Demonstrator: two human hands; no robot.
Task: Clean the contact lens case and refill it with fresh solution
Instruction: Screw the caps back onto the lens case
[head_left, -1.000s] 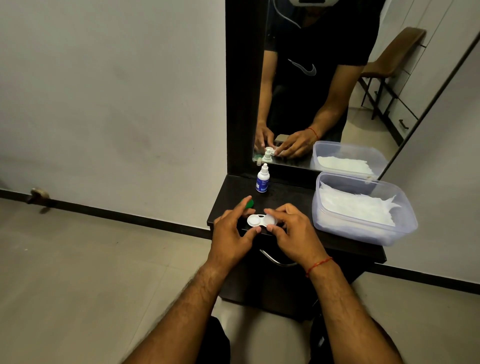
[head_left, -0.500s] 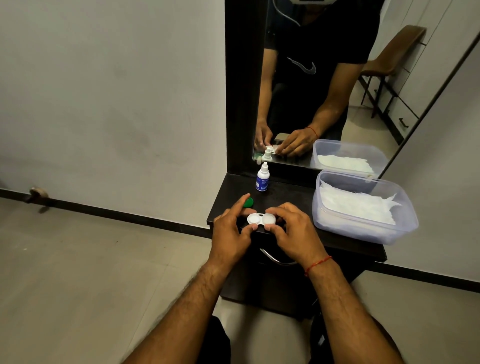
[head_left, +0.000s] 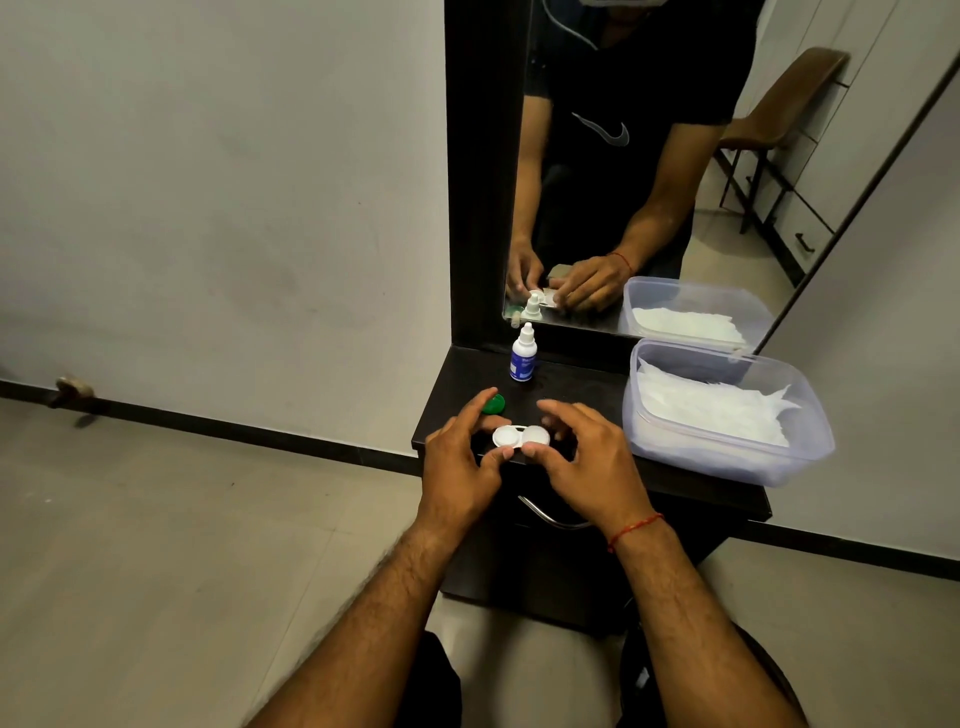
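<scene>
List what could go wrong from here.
1. The lens case is at the front edge of the shelf, pinched by the left hand; a slipped grip could drop it to the floor.
2. The green cap lies loose by the left index finger; a nudge could knock it off.

dark vanity table (head_left: 571, 384): against grey wall | mirror (head_left: 675, 156): upright at table rear, dark frame | clear plastic tub (head_left: 727, 457): table right side, holds white tissues (head_left: 717, 410) | metal drawer handle (head_left: 550, 514): below table front edge | door stopper (head_left: 70, 387): at skirting, far left

Glossy white plastic lens case (head_left: 521, 436)
</scene>
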